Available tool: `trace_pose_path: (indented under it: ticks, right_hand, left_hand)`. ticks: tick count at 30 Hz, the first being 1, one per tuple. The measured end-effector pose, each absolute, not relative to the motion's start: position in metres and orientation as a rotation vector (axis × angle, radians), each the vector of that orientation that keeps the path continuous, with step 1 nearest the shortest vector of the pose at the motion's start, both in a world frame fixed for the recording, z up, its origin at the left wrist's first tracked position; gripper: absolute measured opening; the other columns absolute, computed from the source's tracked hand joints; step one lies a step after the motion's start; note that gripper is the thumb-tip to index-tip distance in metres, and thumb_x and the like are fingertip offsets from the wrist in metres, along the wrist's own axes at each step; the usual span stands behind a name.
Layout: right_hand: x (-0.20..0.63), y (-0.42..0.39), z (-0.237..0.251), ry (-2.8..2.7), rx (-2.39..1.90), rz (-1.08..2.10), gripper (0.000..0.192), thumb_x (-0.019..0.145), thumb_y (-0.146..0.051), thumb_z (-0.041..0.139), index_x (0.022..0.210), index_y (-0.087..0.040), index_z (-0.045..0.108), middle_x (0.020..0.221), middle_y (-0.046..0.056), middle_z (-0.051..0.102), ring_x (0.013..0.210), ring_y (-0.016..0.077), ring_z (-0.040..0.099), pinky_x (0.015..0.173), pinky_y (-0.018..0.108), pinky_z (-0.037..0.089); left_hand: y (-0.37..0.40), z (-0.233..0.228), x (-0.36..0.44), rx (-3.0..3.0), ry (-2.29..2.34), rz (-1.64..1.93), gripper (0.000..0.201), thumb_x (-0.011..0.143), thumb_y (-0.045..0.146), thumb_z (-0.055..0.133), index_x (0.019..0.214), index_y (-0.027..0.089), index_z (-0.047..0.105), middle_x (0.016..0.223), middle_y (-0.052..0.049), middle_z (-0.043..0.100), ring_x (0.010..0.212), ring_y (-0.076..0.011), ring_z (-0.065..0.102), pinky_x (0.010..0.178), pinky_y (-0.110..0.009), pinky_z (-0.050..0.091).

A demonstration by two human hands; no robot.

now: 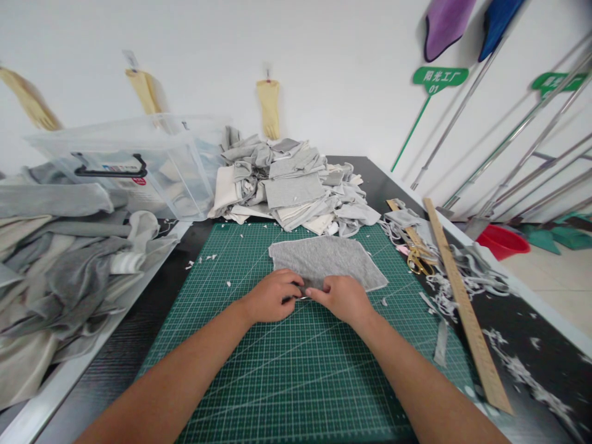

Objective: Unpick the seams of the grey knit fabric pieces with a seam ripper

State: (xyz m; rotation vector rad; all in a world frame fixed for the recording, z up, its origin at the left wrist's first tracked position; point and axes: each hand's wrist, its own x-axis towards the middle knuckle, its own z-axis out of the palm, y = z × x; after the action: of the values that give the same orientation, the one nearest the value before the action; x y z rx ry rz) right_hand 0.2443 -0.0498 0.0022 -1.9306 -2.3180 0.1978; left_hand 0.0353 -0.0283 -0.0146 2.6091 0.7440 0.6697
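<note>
A gray cloth [326, 262] lies flat on the green mat [287, 370], and both hands pinch its near edge: the left hand [272, 296] and the right hand [342, 298] sit side by side with fingers curled on the cloth, maybe with something small and shiny between them. Behind it is a pile of cloth pieces [296, 188]. To the right lie scissors [419, 259] and a long wooden ruler [465, 302].
</note>
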Motion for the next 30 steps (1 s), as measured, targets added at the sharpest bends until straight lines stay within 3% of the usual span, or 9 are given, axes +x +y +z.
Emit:
trace_pose_path:
  ticks: [30]
  right_hand:
    - [0.247, -0.0482, 0.0039, -2.295, -1.948, 0.195, 0.054, 0.079, -0.068, 0.044, 0.063, -0.02, 0.065, 0.061, 0.004, 0.064, 0.058, 0.0152, 0.056, 0.049, 0.027, 0.021]
  left_hand:
    - [-0.0283, -0.0159, 0.0348, 2.606, 0.736, 0.677, 0.022, 0.073, 0.009, 0.053, 0.086, 0.019, 0.067, 0.104, -0.005, 0.06, 0.097, -0.0194, 0.055, 0.09, -0.036, 0.043]
